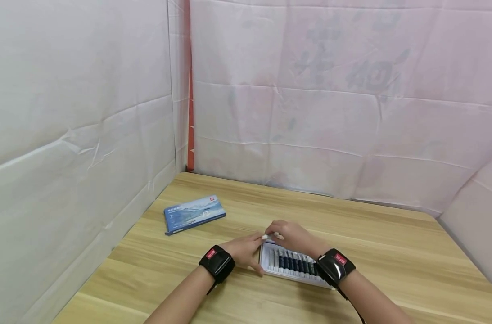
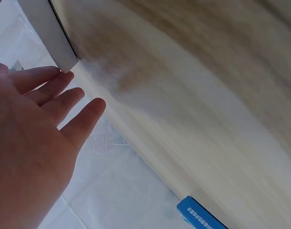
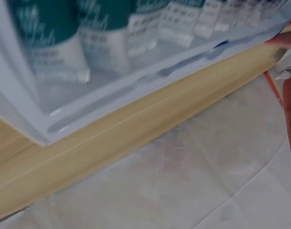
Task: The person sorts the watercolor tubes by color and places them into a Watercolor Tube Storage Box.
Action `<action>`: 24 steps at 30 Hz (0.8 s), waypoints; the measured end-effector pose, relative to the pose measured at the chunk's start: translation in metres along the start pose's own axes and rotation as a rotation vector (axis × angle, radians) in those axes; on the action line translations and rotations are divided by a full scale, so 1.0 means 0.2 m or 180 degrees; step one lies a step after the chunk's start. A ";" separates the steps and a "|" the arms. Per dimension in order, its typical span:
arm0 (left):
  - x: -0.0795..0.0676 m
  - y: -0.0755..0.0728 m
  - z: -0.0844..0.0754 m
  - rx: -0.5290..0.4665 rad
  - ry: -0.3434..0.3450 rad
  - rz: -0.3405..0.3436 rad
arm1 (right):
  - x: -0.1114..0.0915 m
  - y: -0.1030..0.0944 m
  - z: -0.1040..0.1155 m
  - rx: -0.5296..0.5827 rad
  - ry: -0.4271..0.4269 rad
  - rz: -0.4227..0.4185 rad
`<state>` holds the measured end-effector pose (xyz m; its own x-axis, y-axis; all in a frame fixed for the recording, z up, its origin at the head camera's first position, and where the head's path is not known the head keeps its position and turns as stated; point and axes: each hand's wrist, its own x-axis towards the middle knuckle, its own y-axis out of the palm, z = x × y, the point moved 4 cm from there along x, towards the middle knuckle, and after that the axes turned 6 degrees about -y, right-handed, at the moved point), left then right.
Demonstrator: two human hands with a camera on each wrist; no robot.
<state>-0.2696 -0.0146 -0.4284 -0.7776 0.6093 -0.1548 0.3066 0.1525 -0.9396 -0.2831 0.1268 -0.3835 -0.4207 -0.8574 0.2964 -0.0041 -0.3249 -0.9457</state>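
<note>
A white tray (image 1: 288, 276) lies on the table with a row of paint tubes (image 1: 296, 264) in it, the tubes' labels dark or teal. At its far left corner my right hand (image 1: 294, 237) pinches a small white and silver paint tube (image 1: 265, 237). The right wrist view catches the crimped silver end of that tube (image 3: 289, 72) between thumb and finger. Along the tray's left side rests my left hand (image 1: 243, 251), its fingers extended. In the left wrist view its fingertips (image 2: 65, 76) touch the tray's corner (image 2: 64, 55).
A blue box (image 1: 195, 214) with a mountain picture lies on the wooden table (image 1: 156, 270), left of and beyond the tray. White sheeting (image 1: 88, 148) hangs along the left side, the back and the right side of the table.
</note>
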 end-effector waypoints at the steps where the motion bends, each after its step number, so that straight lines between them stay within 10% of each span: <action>1: 0.00 0.00 0.00 -0.0012 -0.0004 0.0003 | 0.00 0.00 0.02 0.0016 -0.0006 0.0027; 24: -0.01 -0.03 -0.02 -0.0147 -0.0148 0.0091 | -0.05 0.09 0.19 -0.0047 -0.0645 -0.0060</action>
<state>-0.2669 -0.0134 -0.4216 -0.7926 0.5772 -0.1964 0.3532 0.1720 -0.9196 -0.2449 0.1140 -0.3977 -0.2292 -0.9145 0.3335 -0.0241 -0.3371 -0.9411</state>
